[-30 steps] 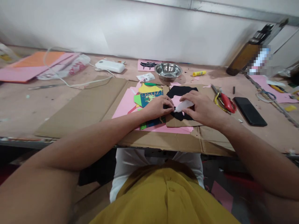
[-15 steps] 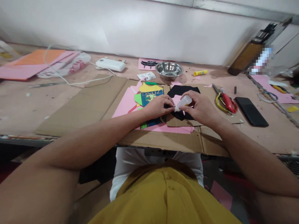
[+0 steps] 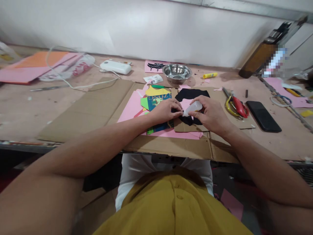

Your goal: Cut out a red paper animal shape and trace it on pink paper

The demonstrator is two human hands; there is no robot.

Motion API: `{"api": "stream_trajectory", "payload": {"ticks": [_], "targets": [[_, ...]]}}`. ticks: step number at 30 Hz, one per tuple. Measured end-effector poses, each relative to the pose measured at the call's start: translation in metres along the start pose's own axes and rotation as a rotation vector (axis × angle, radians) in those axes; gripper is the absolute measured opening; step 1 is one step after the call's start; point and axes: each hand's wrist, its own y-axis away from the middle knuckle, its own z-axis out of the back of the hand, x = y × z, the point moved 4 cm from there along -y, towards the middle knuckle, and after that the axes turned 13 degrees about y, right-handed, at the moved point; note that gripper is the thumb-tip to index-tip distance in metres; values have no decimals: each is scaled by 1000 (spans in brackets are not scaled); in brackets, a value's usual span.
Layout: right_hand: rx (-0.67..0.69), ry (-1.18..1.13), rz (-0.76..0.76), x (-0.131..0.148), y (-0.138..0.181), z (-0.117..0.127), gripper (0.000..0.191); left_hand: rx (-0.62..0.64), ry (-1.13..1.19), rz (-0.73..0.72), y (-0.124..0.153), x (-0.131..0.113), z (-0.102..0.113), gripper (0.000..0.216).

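My right hand [image 3: 210, 112] is closed around a small white squeeze bottle [image 3: 195, 107], tilted so its nozzle points down and left. The nozzle meets the fingertips of my left hand [image 3: 168, 110], which are pinched together; whatever they hold is too small to make out. Under both hands lies a black paper cutout [image 3: 193, 94] with pink paper [image 3: 186, 103] on it, resting on a piece of cardboard [image 3: 182, 128]. Beneath my left wrist are a blue printed booklet [image 3: 156, 101], yellow paper [image 3: 156, 91], green paper [image 3: 144, 102] and pink sheets [image 3: 129, 107].
Behind stand a steel bowl [image 3: 177, 73], a glue stick [image 3: 210, 75] and a pink card with a black cutout [image 3: 156, 66]. To the right lie scissors [image 3: 239, 106] and a phone [image 3: 263, 116]. Further left are a white power bank [image 3: 115, 67] with its cable and pink and orange sheets [image 3: 31, 67].
The squeeze bottle has shifted very slightly in my right hand, its base a little further right. My left hand stays in nearly the same place.
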Motion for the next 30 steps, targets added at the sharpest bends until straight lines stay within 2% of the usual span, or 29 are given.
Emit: {"api": "stream_trajectory", "payload": {"ticks": [30], "targets": [[0,54,9,2,3,1,13,-2,18,2,-1,-1,0,12]]}}
